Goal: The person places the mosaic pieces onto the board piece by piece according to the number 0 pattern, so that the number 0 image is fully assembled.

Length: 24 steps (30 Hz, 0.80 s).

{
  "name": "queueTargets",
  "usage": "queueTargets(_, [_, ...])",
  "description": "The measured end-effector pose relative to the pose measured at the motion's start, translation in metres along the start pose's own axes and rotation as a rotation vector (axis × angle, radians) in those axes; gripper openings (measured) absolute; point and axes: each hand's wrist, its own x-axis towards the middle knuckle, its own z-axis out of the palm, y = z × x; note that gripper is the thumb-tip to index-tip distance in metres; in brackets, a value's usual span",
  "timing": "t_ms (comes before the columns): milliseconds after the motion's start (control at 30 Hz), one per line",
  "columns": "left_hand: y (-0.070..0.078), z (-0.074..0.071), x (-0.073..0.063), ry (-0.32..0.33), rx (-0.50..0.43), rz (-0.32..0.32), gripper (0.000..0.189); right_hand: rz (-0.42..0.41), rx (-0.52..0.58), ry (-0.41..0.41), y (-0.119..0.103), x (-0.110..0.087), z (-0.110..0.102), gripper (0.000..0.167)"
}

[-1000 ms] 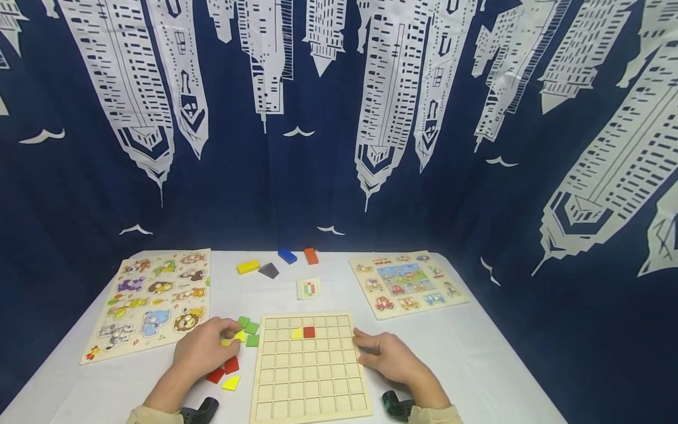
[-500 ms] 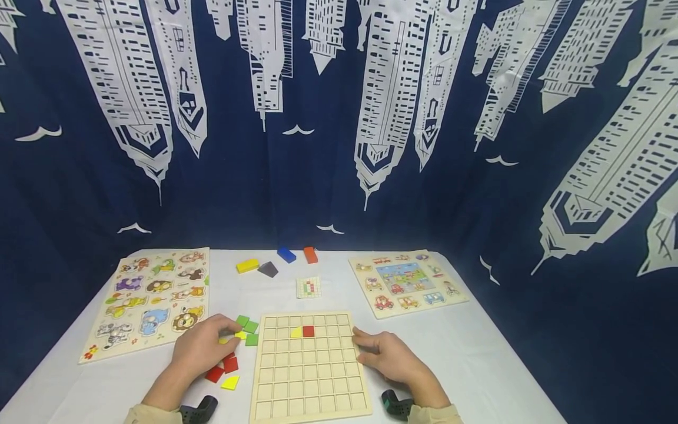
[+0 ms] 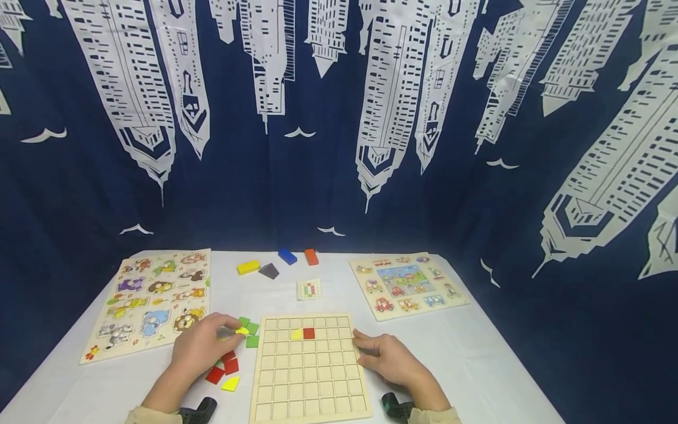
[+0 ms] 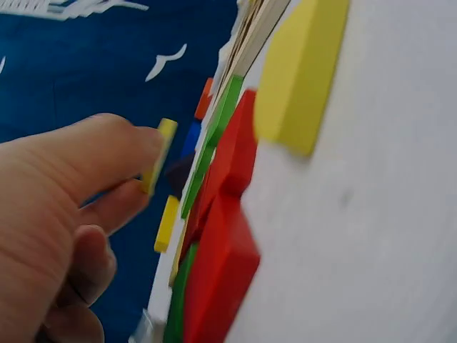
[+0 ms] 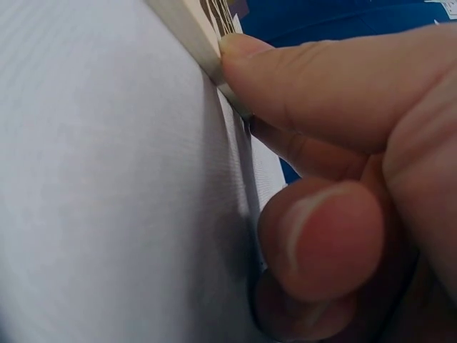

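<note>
Navy skyline curtain [image 3: 318, 194] beyond a white desk [image 3: 450, 365], coloured blocks [image 3: 311, 257] along its far edge. Grid board [image 3: 309, 377] mid-desk; just off its left edge, a yellow piece [image 4: 154, 170] pinched between thumb and finger of the left-hand grip [image 3: 201, 344]. Right-hand grip [image 3: 391, 356] slack, fingertips parted, touching the board's right edge.

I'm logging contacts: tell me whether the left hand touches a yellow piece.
Touching: the left wrist view shows the left hand pinching a yellow piece between thumb and finger.
</note>
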Motion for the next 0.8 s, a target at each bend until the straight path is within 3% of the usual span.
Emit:
queueTargets(333, [0.042,0.009,0.002,0.031,-0.067,0.04,0.024,0.001,0.011,0.001,0.0,0.0,0.001,0.048])
queueTargets(667, [0.106,0.038,0.016,-0.061,-0.064,0.159,0.022,-0.017,0.006,0.006,0.001,-0.004,0.0,0.048])
queueTargets(800, [0.124,0.052,0.025,-0.098,-0.042,0.194,0.021,-0.029,0.003,0.0,-0.001,-0.002,0.001,0.047])
